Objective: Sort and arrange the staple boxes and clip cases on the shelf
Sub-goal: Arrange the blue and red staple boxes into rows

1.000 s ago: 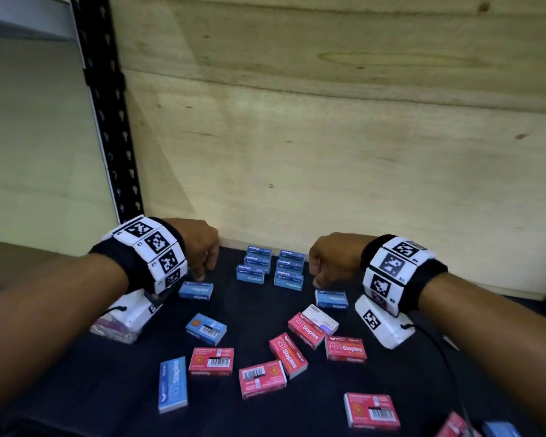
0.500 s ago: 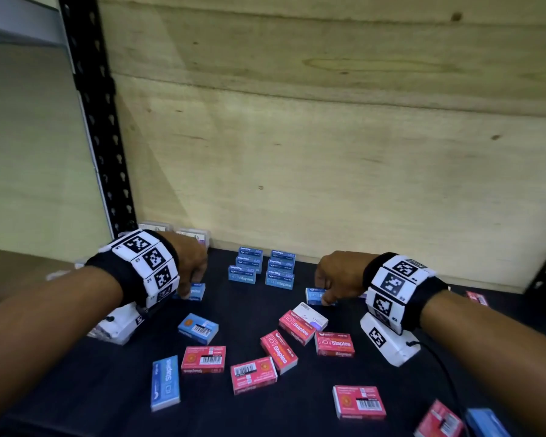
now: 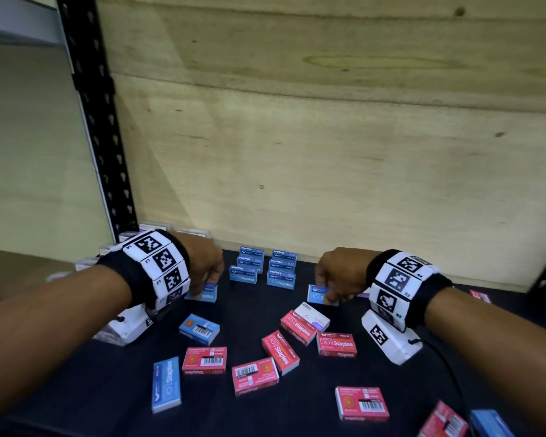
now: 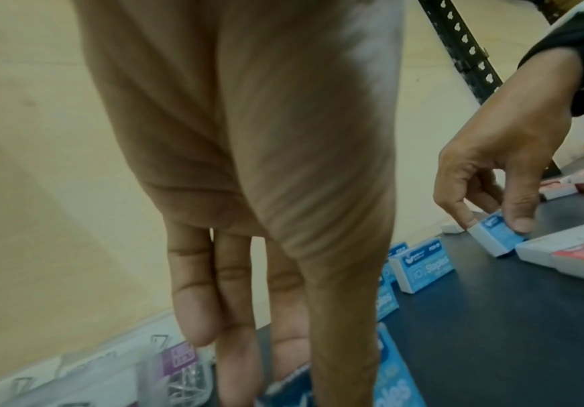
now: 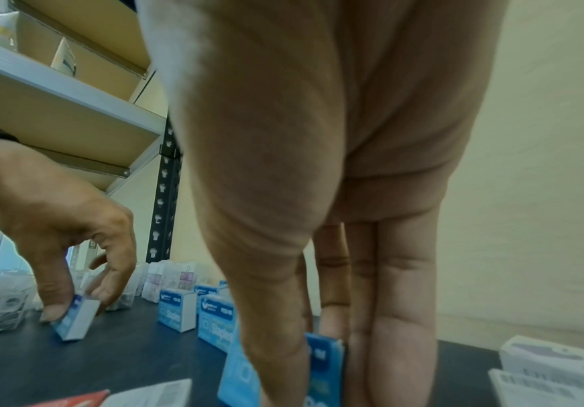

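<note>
Two rows of blue staple boxes (image 3: pixel 262 268) stand against the back wall of the dark shelf (image 3: pixel 297 414). My left hand (image 3: pixel 204 287) pinches a loose blue staple box (image 3: pixel 209 294) just left of those rows; the right wrist view shows this box (image 5: pixel 74 320) tilted up on its edge between thumb and fingers. To the right of the rows, my right hand (image 3: pixel 327 294) pinches another blue staple box (image 3: pixel 316 294), also tipped up (image 4: pixel 496 238). Clear clip cases (image 3: pixel 130 239) line the back left corner, partly hidden by my left wrist.
Several red staple boxes (image 3: pixel 279 351) and a white box (image 3: pixel 312 315) lie scattered mid-shelf. Two more blue boxes (image 3: pixel 199 328) (image 3: pixel 166 384) lie flat front left. A black perforated upright (image 3: pixel 98 121) stands at the left, a plywood wall (image 3: pixel 328 152) behind.
Both hands came down from beside the blue rows onto the two loose blue boxes nearest them and took hold of them. The boxes now tilt up off the shelf.
</note>
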